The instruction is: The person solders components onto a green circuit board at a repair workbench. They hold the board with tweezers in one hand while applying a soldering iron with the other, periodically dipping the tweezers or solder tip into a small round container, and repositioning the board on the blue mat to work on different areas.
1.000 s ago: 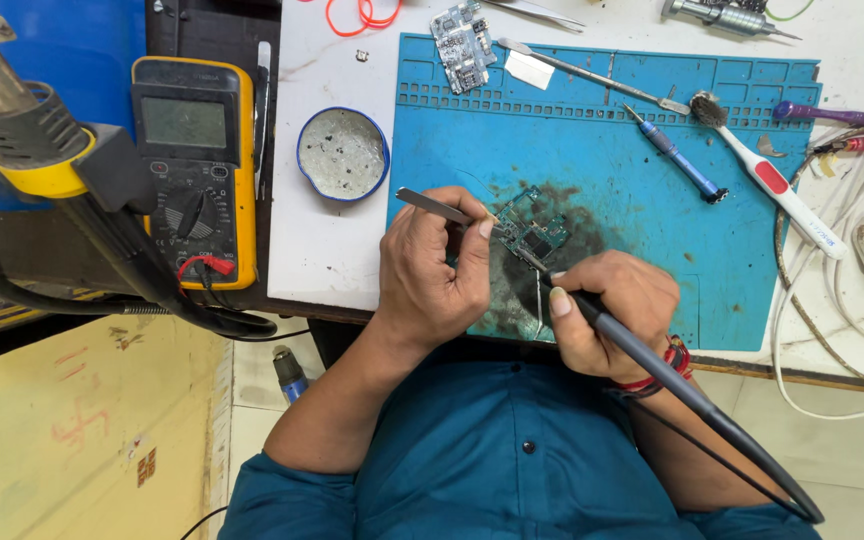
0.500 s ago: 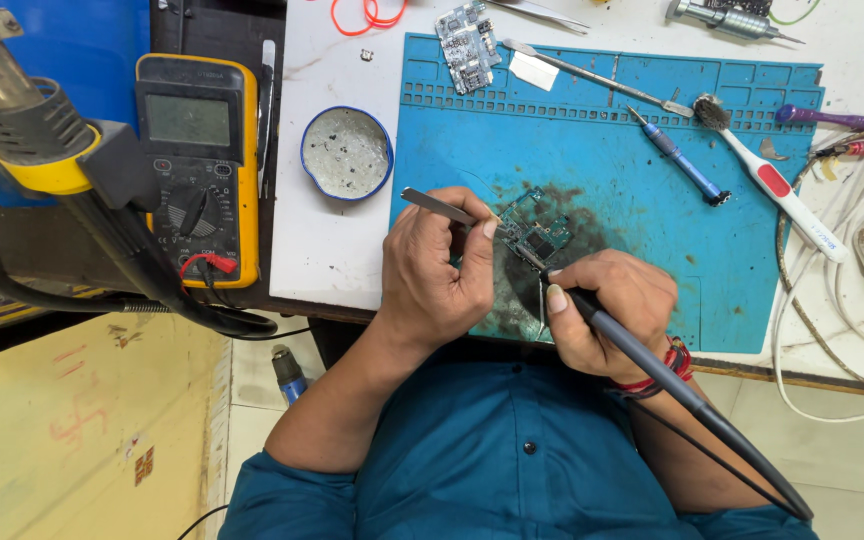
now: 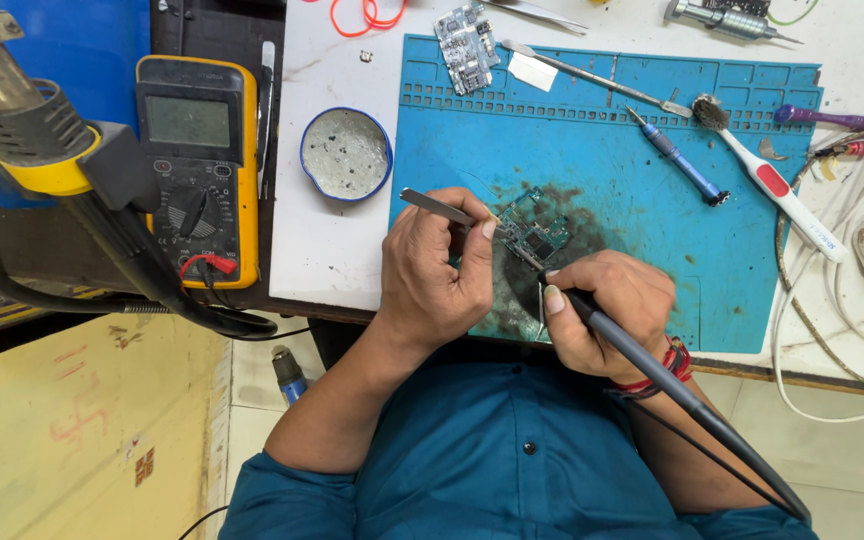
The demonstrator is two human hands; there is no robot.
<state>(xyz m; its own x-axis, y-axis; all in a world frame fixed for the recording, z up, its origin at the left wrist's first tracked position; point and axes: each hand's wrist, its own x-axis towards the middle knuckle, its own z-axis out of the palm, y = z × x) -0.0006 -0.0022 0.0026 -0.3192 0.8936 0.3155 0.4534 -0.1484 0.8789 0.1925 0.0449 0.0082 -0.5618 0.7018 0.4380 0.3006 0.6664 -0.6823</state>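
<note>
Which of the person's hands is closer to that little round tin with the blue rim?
The left. The left hand, holding tweezers, sits just below and right of the round tin. The right hand, gripping the soldering iron, is farther off, beyond the circuit board.

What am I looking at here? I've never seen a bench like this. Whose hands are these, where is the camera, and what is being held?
The one picture comes from a camera worn on a person's head, looking down at their own two hands. The left hand pinches metal tweezers against a small green circuit board. The right hand grips a soldering iron like a pen, its tip at the board. The board lies on a blue work mat, darkly stained around it. Also on the mat are a blue screwdriver and a white toothbrush. Left of the mat stand a round tin and a yellow multimeter.
</note>
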